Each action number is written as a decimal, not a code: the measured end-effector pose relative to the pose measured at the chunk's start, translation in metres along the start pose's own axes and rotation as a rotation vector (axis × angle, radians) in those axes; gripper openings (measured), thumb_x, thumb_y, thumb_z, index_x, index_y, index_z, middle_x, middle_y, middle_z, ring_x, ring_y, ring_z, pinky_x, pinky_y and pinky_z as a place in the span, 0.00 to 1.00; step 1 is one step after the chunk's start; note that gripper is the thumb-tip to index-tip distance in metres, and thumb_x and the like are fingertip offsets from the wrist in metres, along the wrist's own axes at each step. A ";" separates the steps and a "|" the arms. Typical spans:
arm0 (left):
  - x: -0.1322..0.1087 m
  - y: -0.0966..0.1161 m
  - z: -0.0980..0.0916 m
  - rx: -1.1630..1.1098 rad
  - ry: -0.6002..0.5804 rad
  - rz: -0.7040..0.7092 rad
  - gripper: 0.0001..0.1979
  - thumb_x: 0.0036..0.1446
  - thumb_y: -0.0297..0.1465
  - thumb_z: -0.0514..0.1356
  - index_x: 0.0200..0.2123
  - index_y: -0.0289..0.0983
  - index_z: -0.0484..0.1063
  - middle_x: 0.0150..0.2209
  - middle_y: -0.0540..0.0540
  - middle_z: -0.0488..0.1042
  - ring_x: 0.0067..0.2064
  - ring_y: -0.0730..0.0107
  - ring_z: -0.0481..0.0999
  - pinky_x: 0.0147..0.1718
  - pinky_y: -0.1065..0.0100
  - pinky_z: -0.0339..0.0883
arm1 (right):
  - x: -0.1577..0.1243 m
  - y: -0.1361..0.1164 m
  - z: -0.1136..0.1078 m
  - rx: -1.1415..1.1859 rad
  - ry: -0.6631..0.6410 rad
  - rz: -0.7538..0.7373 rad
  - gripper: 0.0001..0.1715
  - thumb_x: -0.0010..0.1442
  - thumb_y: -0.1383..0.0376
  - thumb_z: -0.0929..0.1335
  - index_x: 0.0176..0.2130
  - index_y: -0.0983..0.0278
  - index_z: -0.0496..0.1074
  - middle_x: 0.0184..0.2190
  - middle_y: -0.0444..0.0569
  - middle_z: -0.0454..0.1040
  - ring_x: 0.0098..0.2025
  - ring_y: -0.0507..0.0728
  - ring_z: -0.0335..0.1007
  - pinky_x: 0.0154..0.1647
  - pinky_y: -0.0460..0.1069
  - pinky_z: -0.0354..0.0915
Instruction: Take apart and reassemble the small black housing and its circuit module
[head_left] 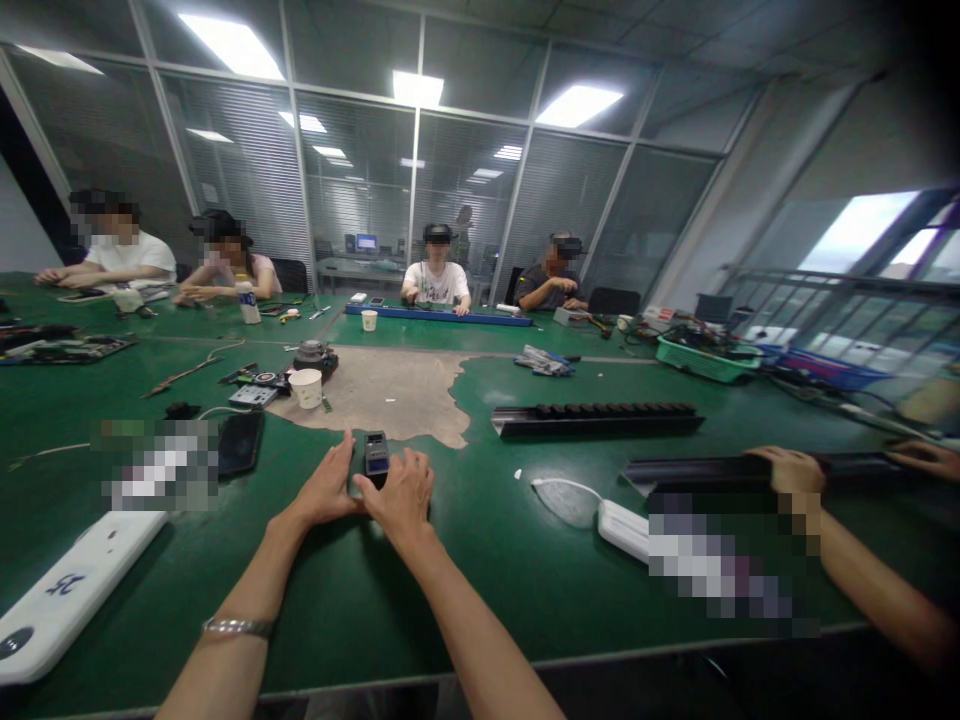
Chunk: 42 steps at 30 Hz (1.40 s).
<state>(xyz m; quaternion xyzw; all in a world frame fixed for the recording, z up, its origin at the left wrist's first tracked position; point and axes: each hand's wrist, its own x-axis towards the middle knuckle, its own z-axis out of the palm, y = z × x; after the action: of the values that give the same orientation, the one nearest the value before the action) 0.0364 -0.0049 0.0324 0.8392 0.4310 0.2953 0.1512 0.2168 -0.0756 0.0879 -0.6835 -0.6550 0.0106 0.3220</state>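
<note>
Stretching across the view, the green desk [555,600] bore a bare tan patch [420,380] near its middle, and four people [436,285] sat along its far side. Two long black channels lay to the right: the farther channel [592,428] carried a row of dark blocks, while a co-worker's hand [795,470] rested on the nearer channel [727,472]. A green basket [705,365] stood beyond them, heaped with cables. Near the left edge lay a long white bar [82,590], partly blurred.

The person's left hand [328,485] stood just left of a small dark box, its grip apart, with the thumb spread from the fingers. The right hand [403,500] curved about the box's near right side; whether that grip had clamped on it could not be told. A dark phone [240,443] lay left of the left hand. A paper cup [306,388] stood on the patch's left part. Between the two hands, just on the near side of the patch, sat the dark box [376,460] on the desk. A white scrap [517,473] lay farther right.
</note>
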 end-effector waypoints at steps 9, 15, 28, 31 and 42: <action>-0.001 -0.007 0.003 0.017 0.021 -0.016 0.66 0.55 0.44 0.69 0.77 0.33 0.23 0.74 0.23 0.54 0.73 0.32 0.59 0.68 0.37 0.56 | 0.005 -0.004 -0.004 0.066 0.066 -0.034 0.24 0.64 0.48 0.73 0.46 0.66 0.80 0.59 0.62 0.75 0.64 0.69 0.64 0.63 0.61 0.60; -0.001 -0.004 0.001 0.034 0.011 -0.036 0.68 0.56 0.52 0.70 0.78 0.34 0.24 0.74 0.23 0.53 0.74 0.32 0.58 0.68 0.36 0.55 | 0.026 0.019 -0.039 0.120 0.195 -0.025 0.25 0.67 0.48 0.70 0.50 0.65 0.79 0.59 0.61 0.76 0.62 0.67 0.66 0.64 0.58 0.59; 0.000 0.004 -0.005 0.030 -0.002 -0.041 0.64 0.57 0.52 0.68 0.78 0.35 0.27 0.73 0.24 0.57 0.73 0.30 0.58 0.69 0.35 0.54 | 0.016 0.098 -0.034 0.021 0.165 0.093 0.20 0.66 0.50 0.71 0.44 0.63 0.81 0.56 0.60 0.77 0.61 0.69 0.66 0.59 0.59 0.62; 0.000 0.004 -0.005 0.029 -0.010 -0.049 0.64 0.58 0.52 0.67 0.78 0.35 0.26 0.73 0.24 0.56 0.74 0.31 0.57 0.70 0.35 0.53 | 0.012 0.100 -0.030 -0.020 0.127 0.105 0.20 0.65 0.49 0.72 0.44 0.63 0.81 0.59 0.61 0.75 0.63 0.70 0.63 0.60 0.60 0.62; 0.000 0.004 -0.005 0.030 -0.020 -0.058 0.64 0.60 0.52 0.67 0.78 0.34 0.24 0.74 0.23 0.55 0.74 0.31 0.56 0.70 0.34 0.52 | -0.002 0.105 -0.029 -0.114 0.128 0.101 0.37 0.60 0.44 0.74 0.57 0.67 0.76 0.63 0.66 0.71 0.66 0.73 0.60 0.63 0.63 0.61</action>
<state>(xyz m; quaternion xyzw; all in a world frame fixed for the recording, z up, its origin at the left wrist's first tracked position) 0.0356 -0.0073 0.0376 0.8314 0.4580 0.2760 0.1514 0.3226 -0.0832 0.0625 -0.7322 -0.5972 -0.0540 0.3228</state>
